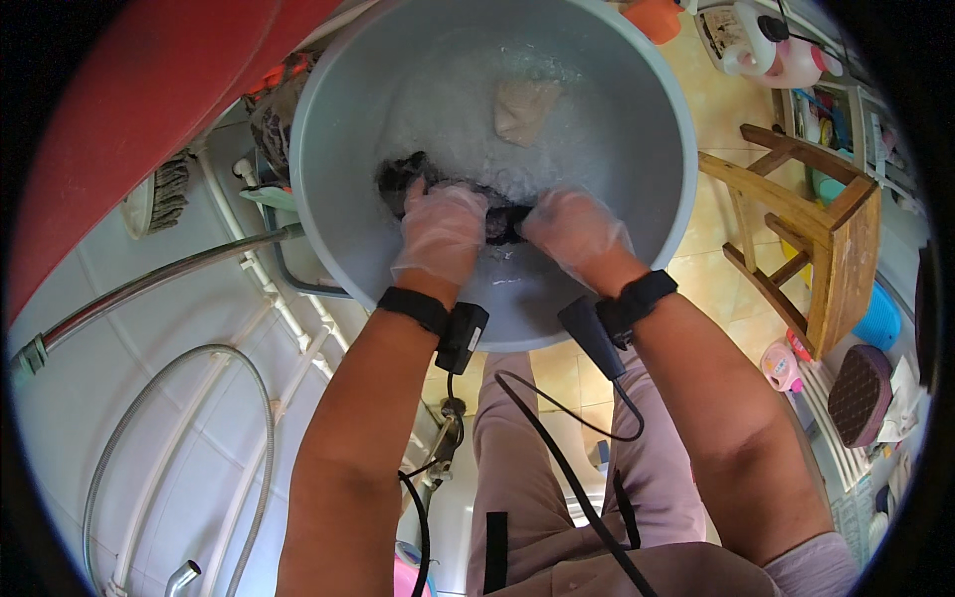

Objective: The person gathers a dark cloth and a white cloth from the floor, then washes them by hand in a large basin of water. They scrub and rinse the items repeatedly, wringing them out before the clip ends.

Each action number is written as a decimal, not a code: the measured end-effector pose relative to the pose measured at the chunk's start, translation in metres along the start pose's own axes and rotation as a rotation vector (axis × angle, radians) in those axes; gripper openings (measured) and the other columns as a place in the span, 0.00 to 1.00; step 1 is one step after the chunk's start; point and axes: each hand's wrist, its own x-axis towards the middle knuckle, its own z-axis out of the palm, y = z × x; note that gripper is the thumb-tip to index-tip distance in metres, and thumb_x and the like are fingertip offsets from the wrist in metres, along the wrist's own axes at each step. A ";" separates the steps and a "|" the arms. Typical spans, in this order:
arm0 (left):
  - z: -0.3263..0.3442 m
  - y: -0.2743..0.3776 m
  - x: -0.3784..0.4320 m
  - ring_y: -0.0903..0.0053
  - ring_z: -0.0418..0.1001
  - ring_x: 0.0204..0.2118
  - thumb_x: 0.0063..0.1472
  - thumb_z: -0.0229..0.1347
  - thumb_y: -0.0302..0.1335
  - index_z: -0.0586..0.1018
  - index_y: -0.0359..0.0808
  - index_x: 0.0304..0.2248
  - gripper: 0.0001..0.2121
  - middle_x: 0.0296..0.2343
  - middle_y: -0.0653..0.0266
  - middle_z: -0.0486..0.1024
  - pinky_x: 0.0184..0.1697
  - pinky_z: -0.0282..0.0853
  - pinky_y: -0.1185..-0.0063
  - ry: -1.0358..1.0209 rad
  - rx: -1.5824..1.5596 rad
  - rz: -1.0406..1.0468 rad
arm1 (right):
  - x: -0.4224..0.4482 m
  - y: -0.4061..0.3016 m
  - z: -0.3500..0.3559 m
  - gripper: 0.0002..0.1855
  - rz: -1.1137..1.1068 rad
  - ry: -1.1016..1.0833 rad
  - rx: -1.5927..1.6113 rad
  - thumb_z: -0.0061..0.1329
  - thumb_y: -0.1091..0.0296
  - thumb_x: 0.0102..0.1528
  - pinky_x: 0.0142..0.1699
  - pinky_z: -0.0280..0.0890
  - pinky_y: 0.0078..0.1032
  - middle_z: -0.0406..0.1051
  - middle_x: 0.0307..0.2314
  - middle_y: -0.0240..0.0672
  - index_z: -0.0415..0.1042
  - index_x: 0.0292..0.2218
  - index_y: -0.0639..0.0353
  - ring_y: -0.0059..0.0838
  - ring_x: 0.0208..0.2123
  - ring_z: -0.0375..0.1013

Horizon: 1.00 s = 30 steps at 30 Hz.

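Observation:
A large grey plastic tub point(492, 298) holds soapy water. My left hand point(445, 220), in a clear disposable glove, grips a wet black cloth point(403, 175) that bunches up beside its fingers. The same dark fabric stretches across to my right hand point(571, 227), also gloved and closed on it. Whether it is one piece or two I cannot tell. A beige cloth point(524, 110) floats in the suds beyond my hands, touched by neither. Black straps with small dark devices sit around both wrists.
A wooden stool point(832, 224) lies on its side right of the tub. Plastic jugs point(791, 63) stand at the upper right. A metal flexible hose point(171, 269) reaches the tub's left side along the tiled wall. Black cables hang from the wrist devices, between my arms.

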 end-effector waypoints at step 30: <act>-0.032 -0.020 -0.054 0.66 0.73 0.43 0.57 0.59 0.32 0.71 0.30 0.51 0.24 0.42 0.50 0.74 0.47 0.68 0.72 0.487 -0.956 -0.685 | -0.055 0.009 -0.016 0.08 -0.261 0.452 -0.039 0.52 0.70 0.51 0.36 0.68 0.29 0.75 0.27 0.41 0.80 0.32 0.61 0.34 0.31 0.74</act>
